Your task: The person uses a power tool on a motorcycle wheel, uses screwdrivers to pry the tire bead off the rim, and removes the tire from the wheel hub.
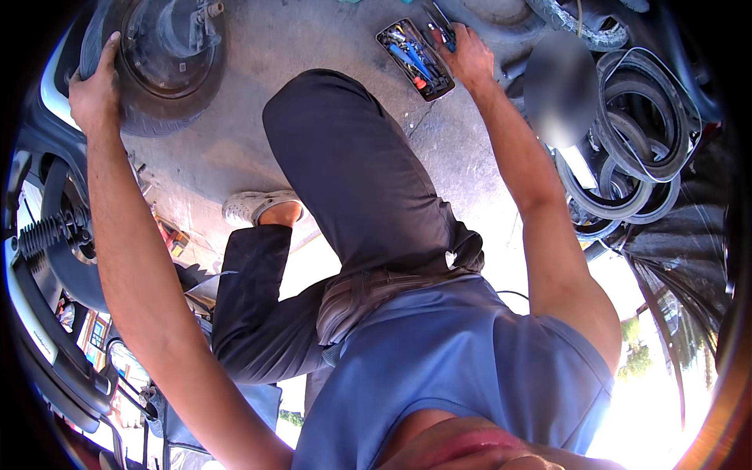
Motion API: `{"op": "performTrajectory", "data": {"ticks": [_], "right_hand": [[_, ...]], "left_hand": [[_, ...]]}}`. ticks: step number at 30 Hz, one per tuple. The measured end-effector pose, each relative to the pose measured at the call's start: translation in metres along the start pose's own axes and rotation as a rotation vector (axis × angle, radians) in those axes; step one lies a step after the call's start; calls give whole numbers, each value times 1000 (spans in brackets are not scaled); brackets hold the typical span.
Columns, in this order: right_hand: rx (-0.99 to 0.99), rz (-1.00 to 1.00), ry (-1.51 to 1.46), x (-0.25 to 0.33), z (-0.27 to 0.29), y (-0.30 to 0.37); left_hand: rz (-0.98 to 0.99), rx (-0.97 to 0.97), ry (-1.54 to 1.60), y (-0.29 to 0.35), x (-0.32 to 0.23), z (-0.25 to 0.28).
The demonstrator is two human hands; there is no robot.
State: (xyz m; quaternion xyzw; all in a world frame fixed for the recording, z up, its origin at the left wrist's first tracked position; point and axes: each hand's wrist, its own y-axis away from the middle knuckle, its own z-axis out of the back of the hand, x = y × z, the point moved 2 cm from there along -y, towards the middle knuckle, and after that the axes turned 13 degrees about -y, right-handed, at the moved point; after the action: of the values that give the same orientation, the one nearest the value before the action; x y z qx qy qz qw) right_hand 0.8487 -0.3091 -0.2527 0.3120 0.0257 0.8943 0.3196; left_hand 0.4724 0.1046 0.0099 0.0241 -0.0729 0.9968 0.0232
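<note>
At the upper left, my left hand [95, 95] grips the outer edge of a black scooter tire [176, 117] on its wheel. One digit stretches up along the tread; the other fingers are partly hidden. Over at the upper right my right hand [470, 59] is closed around dark slim pliers [445, 33], whose exact shape is partly covered by the fingers. Just left of that hand lies a dark tray [433, 95] of small tools, among them blue-handled ones [409, 55] and a red-orange piece [420, 82].
Several loose tires [646, 160] are piled at the right, by a dark sheet [705, 211]. A scooter with a coil shock absorber [53, 233] stands along the left. My bent knee [313, 102] and clog-clad foot [254, 205] are over the concrete floor [251, 47].
</note>
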Motion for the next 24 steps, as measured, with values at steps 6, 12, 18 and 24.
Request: {"op": "performTrajectory", "data": {"ticks": [6, 12, 18, 24], "right_hand": [[-213, 207, 9, 0, 20, 25], [159, 114, -113, 34, -6, 70], [258, 361, -15, 46, -48, 22], [345, 254, 186, 43, -31, 19]], "left_hand": [[15, -4, -7, 2, -1, 3], [7, 10, 7, -5, 3, -2], [-3, 9, 6, -1, -7, 5], [17, -9, 4, -1, -2, 2]]}}
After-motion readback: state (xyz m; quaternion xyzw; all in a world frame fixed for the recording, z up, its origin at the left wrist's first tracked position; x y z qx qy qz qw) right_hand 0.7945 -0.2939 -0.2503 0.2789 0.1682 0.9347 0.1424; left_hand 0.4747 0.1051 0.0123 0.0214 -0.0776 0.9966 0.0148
